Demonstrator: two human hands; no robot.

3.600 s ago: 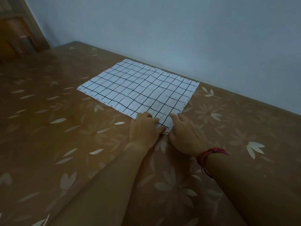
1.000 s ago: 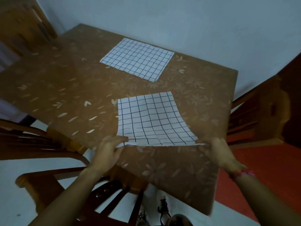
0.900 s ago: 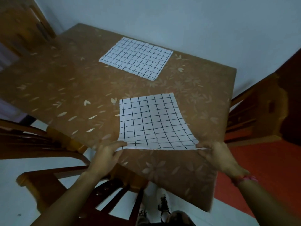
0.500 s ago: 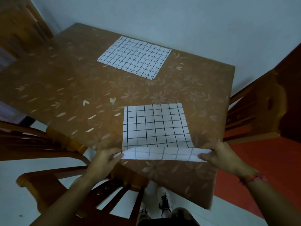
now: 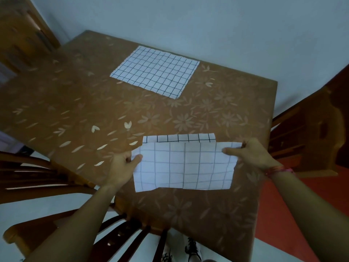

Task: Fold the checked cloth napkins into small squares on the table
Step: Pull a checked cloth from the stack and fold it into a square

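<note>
left hand and right hand each pinch a corner of the near napkin, palms down, flap folded forward near the table front edge; second napkin flat by the far edge.

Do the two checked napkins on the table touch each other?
Apart. The head view shows a wide band of bare table between the far napkin and the near napkin.
</note>
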